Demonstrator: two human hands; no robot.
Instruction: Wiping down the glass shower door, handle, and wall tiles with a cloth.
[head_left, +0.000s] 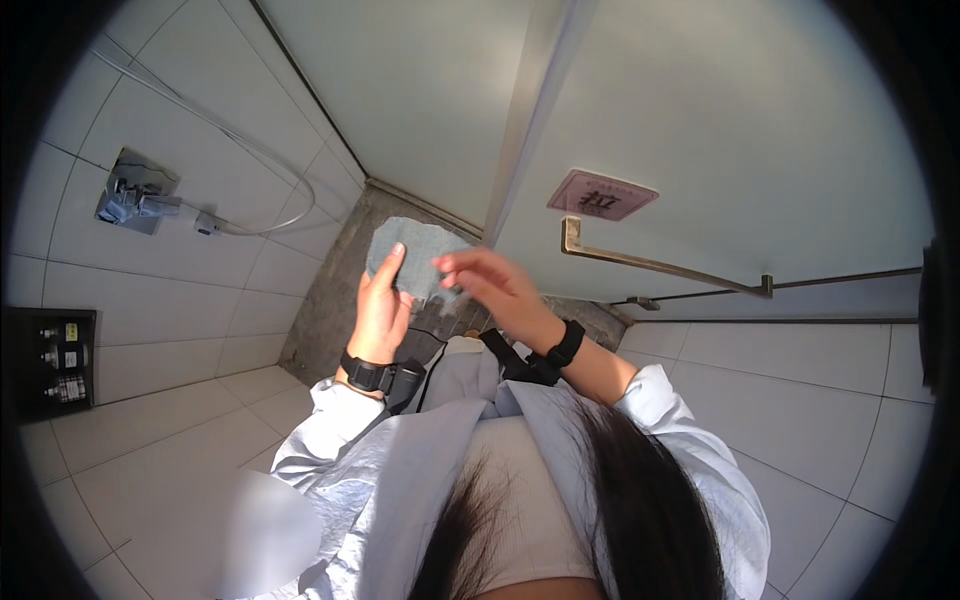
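Observation:
A piece of blue-grey cloth (416, 251) with a ragged, frayed edge lies spread over my left hand (384, 307), whose thumb presses on its top face while the fingers are hidden behind it. My right hand (495, 289) is at the cloth's right edge, slightly blurred, with thumb and fingers bent towards it. Whether those fingertips pinch the edge or only hover beside it cannot be made out. Black straps circle both wrists.
A frosted glass door (712, 135) with a metal handle (667, 268) and a pink sign (602, 195) stands ahead. On the tiled left wall are a shower valve (139, 199) with a hose (300, 217) and a dark niche (49, 364) holding bottles. Grey floor (322, 322) shows below.

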